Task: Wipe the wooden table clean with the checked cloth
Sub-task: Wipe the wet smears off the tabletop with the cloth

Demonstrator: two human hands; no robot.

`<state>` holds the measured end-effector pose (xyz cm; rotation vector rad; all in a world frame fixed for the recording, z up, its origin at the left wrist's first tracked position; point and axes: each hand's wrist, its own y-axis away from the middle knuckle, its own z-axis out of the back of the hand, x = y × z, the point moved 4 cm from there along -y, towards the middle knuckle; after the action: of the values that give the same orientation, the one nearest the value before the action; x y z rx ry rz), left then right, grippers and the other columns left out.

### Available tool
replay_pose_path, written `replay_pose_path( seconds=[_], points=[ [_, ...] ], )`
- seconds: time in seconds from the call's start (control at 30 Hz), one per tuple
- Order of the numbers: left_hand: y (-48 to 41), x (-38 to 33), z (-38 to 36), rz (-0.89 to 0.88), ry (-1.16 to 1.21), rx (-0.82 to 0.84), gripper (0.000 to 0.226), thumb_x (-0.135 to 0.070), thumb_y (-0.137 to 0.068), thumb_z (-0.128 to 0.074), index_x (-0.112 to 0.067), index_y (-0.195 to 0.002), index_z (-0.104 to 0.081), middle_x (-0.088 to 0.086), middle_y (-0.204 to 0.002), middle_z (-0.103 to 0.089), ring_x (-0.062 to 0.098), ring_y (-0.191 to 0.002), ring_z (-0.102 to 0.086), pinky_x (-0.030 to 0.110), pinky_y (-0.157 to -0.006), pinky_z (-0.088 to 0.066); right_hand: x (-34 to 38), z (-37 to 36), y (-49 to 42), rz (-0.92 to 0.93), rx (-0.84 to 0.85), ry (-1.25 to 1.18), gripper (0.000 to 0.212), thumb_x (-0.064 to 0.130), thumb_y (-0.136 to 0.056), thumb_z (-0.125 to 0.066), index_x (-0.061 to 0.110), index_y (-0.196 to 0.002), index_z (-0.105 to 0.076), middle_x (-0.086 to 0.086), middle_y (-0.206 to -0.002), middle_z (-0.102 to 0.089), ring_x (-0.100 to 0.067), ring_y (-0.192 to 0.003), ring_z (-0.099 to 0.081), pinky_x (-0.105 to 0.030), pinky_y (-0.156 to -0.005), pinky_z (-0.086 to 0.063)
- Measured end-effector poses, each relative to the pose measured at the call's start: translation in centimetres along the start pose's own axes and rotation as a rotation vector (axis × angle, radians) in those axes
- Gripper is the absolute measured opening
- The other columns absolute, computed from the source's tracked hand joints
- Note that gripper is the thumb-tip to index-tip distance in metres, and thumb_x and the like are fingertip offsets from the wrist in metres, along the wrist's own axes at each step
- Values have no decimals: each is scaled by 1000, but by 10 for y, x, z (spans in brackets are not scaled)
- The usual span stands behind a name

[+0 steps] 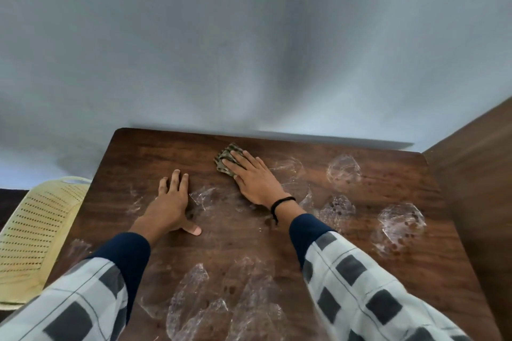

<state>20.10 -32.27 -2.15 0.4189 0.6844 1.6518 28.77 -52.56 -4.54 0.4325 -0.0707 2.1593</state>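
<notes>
Two hands lie flat on your tabletop (166, 152): your right hand (255, 178) presses the checked cloth (225, 160) with straight fingers (239, 160) near the far edge, while your left hand (170, 202) braces open beside it. Most white smears (399, 224) lie nearer you and rightward.

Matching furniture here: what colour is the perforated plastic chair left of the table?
Pale yellow; the chair shows best in the head view.
</notes>
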Motion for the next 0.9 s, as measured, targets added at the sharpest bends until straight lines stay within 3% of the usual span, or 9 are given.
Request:
replay_pose_path(
  seconds=[0.07, 0.23, 0.33, 0.43, 0.53, 0.63, 0.73, 0.83, 0.9],
  points=[
    [-1, 0, 0, 4, 5, 5, 154, -56, -56, -88, -12, -153, 23, 6, -158, 35, 37, -148, 20, 53, -119, -17, -21, 8, 9, 19, 20, 33, 54, 28, -106, -31, 42, -156, -16, 11, -166, -10, -18, -154, -3, -44, -123, -7],
    [0, -2, 1, 28, 29, 22, 155, -50, -55, -91, -13, -154, 22, 5, -158, 35, 38, -147, 22, 55, -119, -19, -31, 18, -2, -352, -150, -55, 59, 20, -99, -37, 34, -155, -26, 5, -166, -14, -24, -153, -6, -49, -124, -8],
    [2, -5, 4, 23, 22, 31, 153, -49, -56, -90, -12, -153, 22, 6, -157, 35, 39, -147, 22, 55, -118, -19, 7, 2, 4, -231, -183, -73, 60, 17, -97, -41, 33, -154, -31, 4, -165, -21, -25, -153, -9, -47, -123, -7],
    [2, -6, 3, 28, 15, 50, 154, -50, -56, -89, -12, -153, 24, 6, -157, 37, 39, -146, 22, 55, -117, -18, -9, 2, 18, -106, -172, 0, 58, 21, -101, -38, 35, -156, -27, 7, -164, -21, -21, -153, -10, -46, -124, -6],
    [0, -6, 4, 37, 1, 52, 154, -51, -55, -89, -10, -153, 24, 7, -157, 36, 40, -146, 22, 55, -117, -18, -49, 15, 3, -288, -186, -26, 59, 22, -101, -38, 34, -157, -24, 5, -166, -16, -22, -153, -8, -46, -123, -5],
    [-2, -5, 3, 53, -2, 65, 155, -51, -55, -89, -10, -152, 24, 8, -157, 36, 41, -146, 22, 56, -116, -20, -38, 17, -14, -423, -232, -48, 62, 21, -97, -41, 31, -156, -26, 3, -166, -16, -23, -153, -8, -49, -123, -11],
    [-3, -5, 1, 71, 2, 72, 155, -50, -55, -89, -12, -152, 25, 6, -157, 36, 40, -146, 22, 56, -117, -17, -4, 3, -6, -241, -192, -81, 59, 17, -98, -41, 31, -155, -31, 4, -165, -20, -23, -153, -10, -49, -123, -11],
    [-2, -7, 0, 66, 17, 75, 156, -49, -53, -90, -13, -153, 24, 5, -157, 36, 39, -146, 23, 57, -117, -15, -18, 4, 18, -16, -123, 0, 56, 21, -103, -38, 35, -155, -28, 8, -165, -20, -21, -153, -12, -45, -123, -10],
    [-2, -7, 1, 68, 26, 74, 157, -48, -52, -91, -14, -153, 24, 5, -157, 37, 39, -146, 23, 57, -117, -14, -55, 18, 22, -60, -101, 21, 54, 24, -105, -32, 41, -156, -20, 10, -165, -13, -19, -153, -8, -46, -122, -6]
  ],
)
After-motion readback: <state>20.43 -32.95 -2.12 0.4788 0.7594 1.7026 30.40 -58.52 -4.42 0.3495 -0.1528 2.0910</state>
